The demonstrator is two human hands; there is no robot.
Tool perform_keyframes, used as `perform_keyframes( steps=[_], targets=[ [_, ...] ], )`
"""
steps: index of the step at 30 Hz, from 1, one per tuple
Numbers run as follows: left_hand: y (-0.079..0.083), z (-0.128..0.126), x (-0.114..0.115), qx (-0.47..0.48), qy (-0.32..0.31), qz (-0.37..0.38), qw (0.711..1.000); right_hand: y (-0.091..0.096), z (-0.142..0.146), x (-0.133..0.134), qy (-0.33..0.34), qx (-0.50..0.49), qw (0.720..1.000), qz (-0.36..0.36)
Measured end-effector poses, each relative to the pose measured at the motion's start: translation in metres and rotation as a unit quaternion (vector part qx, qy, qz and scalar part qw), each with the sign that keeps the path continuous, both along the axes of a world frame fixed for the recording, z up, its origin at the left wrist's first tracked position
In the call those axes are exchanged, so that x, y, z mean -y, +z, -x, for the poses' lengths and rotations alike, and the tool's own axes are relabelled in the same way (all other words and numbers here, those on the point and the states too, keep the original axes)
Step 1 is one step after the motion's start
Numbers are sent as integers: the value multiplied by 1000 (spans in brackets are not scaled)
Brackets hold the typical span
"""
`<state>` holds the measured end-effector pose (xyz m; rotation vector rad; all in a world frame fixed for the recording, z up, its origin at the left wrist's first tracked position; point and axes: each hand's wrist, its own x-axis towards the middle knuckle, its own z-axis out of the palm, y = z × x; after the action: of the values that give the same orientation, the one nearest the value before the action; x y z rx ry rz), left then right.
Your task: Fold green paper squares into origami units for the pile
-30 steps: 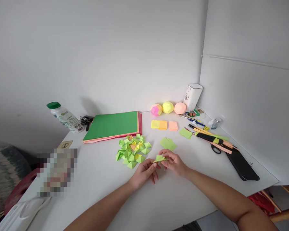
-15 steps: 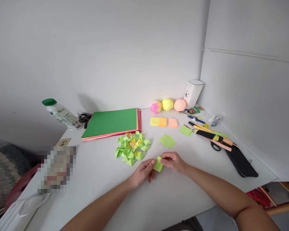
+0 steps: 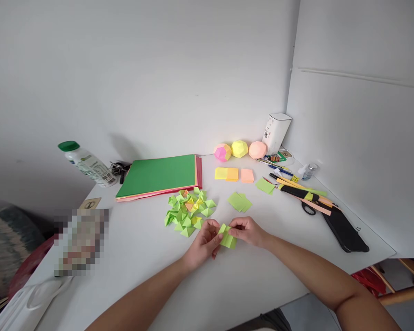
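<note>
Both hands pinch one small folded green paper piece point(image 3: 227, 238) just above the white table point(image 3: 152, 257). My left hand point(image 3: 203, 246) grips its left side with curled fingers. My right hand point(image 3: 250, 231) holds its right edge between thumb and fingertips. Directly behind the hands lies a heap of several folded green, yellow and orange paper units point(image 3: 189, 209). A few loose green square sheets point(image 3: 239, 202) lie just beyond my right hand.
A stack of coloured paper with a green top sheet point(image 3: 158, 175), sticky note pads point(image 3: 233, 174), three paper polyhedra point(image 3: 239, 149), a white cup point(image 3: 276, 132), pens and scissors point(image 3: 305, 195), a black case point(image 3: 345, 232) and a green-capped bottle point(image 3: 86, 164) stand around. The table edge runs right.
The paper piece has been turned and lowered between my hands, from a flattish spread shape to a squarer folded one. My left fingers have closed more tightly on it.
</note>
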<state>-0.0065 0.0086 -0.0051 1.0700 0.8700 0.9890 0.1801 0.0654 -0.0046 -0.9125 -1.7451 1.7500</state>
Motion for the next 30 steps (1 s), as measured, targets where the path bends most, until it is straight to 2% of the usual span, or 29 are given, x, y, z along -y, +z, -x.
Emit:
perform_keyframes(
  steps=[7,17,25,30],
  targets=[
    [0,-1,4,-31,20,-34,999,6,0,0,11,3,1000,12],
    [-5,2,4,-94,33,-128,987,-2,-2,-3,25,-23,999,2],
    [-8,1,3,-112,32,-163,980,2,1,0,-14,-40,999,-13],
    [-8,0,3,-174,22,-179,968,3,1,1,-33,-42,999,2]
  ],
)
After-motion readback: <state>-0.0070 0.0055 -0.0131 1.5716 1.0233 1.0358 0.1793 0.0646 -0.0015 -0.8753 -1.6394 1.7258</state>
